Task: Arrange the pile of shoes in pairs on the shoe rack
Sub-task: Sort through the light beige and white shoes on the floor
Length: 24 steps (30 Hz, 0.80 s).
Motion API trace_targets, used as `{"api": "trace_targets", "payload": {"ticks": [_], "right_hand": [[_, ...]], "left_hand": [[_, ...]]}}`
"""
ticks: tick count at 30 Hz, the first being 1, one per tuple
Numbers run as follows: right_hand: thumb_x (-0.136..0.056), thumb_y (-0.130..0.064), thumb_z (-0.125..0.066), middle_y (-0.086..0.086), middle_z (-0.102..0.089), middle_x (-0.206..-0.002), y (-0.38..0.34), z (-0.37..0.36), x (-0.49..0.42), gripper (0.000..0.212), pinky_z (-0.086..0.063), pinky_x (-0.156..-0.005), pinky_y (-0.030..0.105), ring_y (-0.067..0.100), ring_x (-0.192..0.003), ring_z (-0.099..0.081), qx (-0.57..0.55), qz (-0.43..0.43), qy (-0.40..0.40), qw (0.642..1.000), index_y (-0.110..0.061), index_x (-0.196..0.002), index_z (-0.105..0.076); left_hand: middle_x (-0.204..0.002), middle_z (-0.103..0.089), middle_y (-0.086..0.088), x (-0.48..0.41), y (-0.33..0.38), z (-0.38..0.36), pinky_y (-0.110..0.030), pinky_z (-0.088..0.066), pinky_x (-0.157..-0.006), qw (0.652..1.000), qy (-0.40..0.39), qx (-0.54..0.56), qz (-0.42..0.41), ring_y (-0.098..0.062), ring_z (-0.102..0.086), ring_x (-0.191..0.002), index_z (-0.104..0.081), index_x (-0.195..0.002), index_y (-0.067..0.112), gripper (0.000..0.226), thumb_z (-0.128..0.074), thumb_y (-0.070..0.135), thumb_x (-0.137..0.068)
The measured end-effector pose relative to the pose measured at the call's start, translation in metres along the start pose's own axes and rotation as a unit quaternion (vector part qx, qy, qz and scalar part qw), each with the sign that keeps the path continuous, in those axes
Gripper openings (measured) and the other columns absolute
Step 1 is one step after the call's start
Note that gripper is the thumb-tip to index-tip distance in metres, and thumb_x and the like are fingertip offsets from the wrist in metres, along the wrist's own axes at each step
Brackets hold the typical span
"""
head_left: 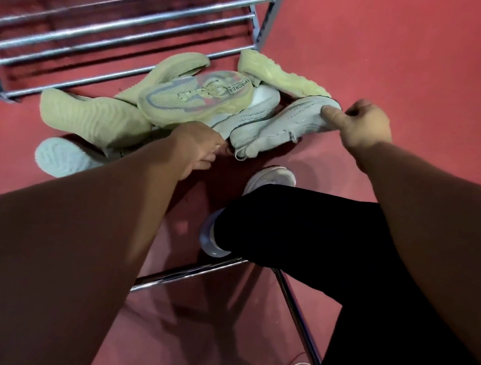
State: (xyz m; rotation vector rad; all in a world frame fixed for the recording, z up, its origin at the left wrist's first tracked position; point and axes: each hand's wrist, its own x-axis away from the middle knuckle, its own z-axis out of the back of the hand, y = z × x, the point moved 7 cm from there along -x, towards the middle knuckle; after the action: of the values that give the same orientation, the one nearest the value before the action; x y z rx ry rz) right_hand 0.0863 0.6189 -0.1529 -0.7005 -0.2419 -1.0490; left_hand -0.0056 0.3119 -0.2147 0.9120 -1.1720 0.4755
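A pile of shoes lies on the red floor in front of the chrome shoe rack [125, 25]. A yellow sneaker [195, 98] rests sole-up on top, with more yellow shoes at the left [89, 118] and at the far right [276, 74]. A light grey sneaker [289, 121] lies on its side at the right; my right hand [364, 127] grips its heel end, thumb pressed on the sole. My left hand [197, 149] reaches low into the pile's front edge, fingers curled, beside the grey shoe's toe; what it touches is hidden. A pale shoe sole [57, 157] sticks out at the left.
The rack's bars hold no shoes in view. My own leg in black trousers [302, 235] and a white shoe [273, 177] stand just behind the pile. Chrome tubes of a chair or stool frame [191, 273] cross below. Bare red floor stretches to the right.
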Motion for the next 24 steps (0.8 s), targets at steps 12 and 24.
{"api": "trace_targets", "payload": {"ticks": [12,24], "right_hand": [[-0.078,-0.047,-0.071,0.006,-0.063,-0.076,-0.090,-0.076,0.055,0.063,-0.047,-0.043,0.025,0.020,-0.048,-0.058,-0.159,-0.032,-0.210,0.964,-0.004,-0.124,-0.063],[-0.083,-0.033,-0.068,0.009,-0.060,-0.067,-0.174,-0.152,0.098,0.023,-0.044,-0.045,0.025,0.019,-0.041,-0.051,-0.039,0.064,-0.275,0.958,-0.013,-0.092,-0.060]], "left_hand": [[-0.096,-0.062,-0.011,0.028,-0.053,0.132,-0.044,-0.058,-0.087,0.993,0.116,-0.016,-0.020,-0.026,-0.061,-0.086,-0.061,-0.086,0.014,0.010,-0.059,0.013,-0.095],[-0.077,-0.060,-0.012,0.025,-0.111,0.211,-0.038,-0.052,-0.072,0.983,0.182,-0.005,0.007,-0.033,-0.062,-0.077,-0.065,-0.092,0.007,0.011,-0.058,0.014,-0.093]]}}
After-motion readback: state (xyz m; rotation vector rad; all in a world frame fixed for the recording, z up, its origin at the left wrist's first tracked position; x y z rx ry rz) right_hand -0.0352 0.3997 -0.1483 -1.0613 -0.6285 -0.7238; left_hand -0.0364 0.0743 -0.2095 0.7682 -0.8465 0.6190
